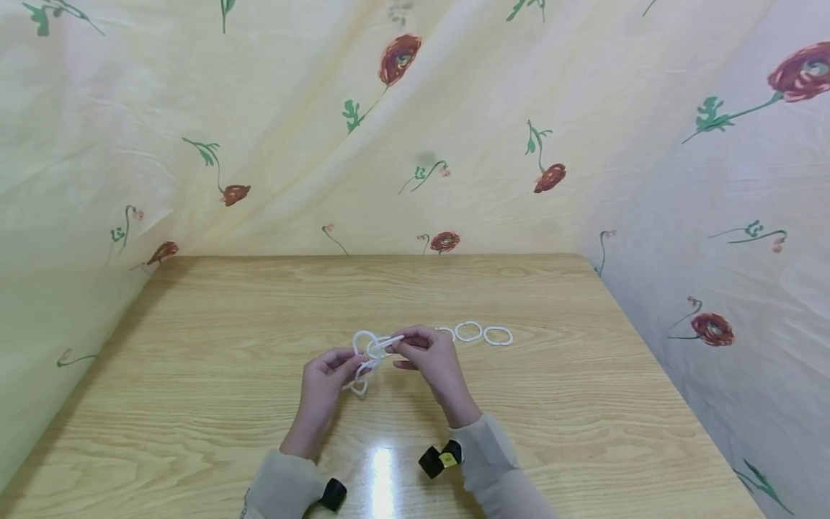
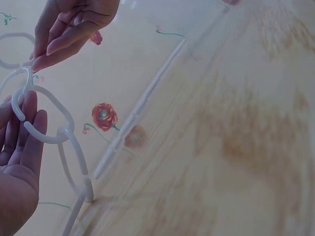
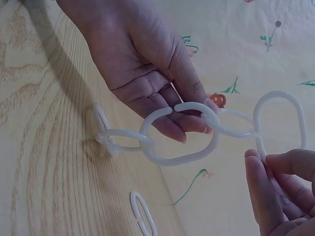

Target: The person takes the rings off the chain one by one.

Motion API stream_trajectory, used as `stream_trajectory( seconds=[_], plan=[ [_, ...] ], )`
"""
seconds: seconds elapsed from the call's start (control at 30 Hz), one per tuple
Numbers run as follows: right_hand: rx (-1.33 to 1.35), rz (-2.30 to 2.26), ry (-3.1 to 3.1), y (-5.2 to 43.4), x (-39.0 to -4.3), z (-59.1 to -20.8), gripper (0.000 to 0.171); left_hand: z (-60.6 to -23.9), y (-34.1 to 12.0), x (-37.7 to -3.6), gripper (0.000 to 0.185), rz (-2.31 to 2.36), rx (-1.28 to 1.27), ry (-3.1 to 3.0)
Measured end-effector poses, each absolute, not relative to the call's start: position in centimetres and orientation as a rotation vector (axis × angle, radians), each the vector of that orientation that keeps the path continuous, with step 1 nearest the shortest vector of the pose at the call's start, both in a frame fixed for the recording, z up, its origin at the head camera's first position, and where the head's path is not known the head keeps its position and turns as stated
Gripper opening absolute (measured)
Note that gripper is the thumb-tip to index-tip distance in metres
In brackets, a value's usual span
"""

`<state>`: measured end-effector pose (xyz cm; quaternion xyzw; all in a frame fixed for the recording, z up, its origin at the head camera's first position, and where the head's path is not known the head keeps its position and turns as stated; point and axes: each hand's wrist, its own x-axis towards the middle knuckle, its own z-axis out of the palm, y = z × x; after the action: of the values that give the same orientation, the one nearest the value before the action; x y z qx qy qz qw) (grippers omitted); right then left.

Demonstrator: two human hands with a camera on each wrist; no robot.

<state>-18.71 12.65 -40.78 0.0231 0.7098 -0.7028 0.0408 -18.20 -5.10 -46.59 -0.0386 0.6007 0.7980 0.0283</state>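
Note:
White plastic chain links are joined into a short chain (image 1: 364, 333) between my two hands, above the table. My left hand (image 1: 324, 378) pinches a link between thumb and fingers, and the lower links hang beneath it down to the tabletop. In the right wrist view, the gap of that link (image 3: 179, 161) shows beside the left hand (image 3: 147, 64). My right hand (image 1: 433, 360) pinches a link at the other end. This end link (image 3: 279, 93), which has an opening in its side, stands up from the right fingertips (image 3: 252, 156).
Several loose white links (image 1: 469, 322) lie in a row on the wooden table (image 1: 227, 317), just right of and behind the right hand. Flower-patterned cloth (image 1: 292, 144) surrounds the back and sides. A black wrist camera (image 1: 333, 495) sits at the left cuff.

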Motion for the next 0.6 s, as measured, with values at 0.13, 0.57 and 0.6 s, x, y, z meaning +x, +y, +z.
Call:
stream_trajectory(
  seconds=[0.13,0.57,0.6],
  plan=[
    [0.109,-2.162,2.162,12.67,-18.8,-40.8,0.018,-46.58,-5.13,-18.21,0.018,2.455,-0.134,1.871],
    [0.144,-2.215,2.135,13.12,-18.88,-40.52,0.021,-46.62,-5.19,-18.25,0.017,2.438,-0.144,1.886],
    [0.147,-2.215,2.137,13.14,-18.88,-40.46,0.02,-46.61,-5.18,-18.25,0.018,2.436,-0.143,1.888]
  ],
)
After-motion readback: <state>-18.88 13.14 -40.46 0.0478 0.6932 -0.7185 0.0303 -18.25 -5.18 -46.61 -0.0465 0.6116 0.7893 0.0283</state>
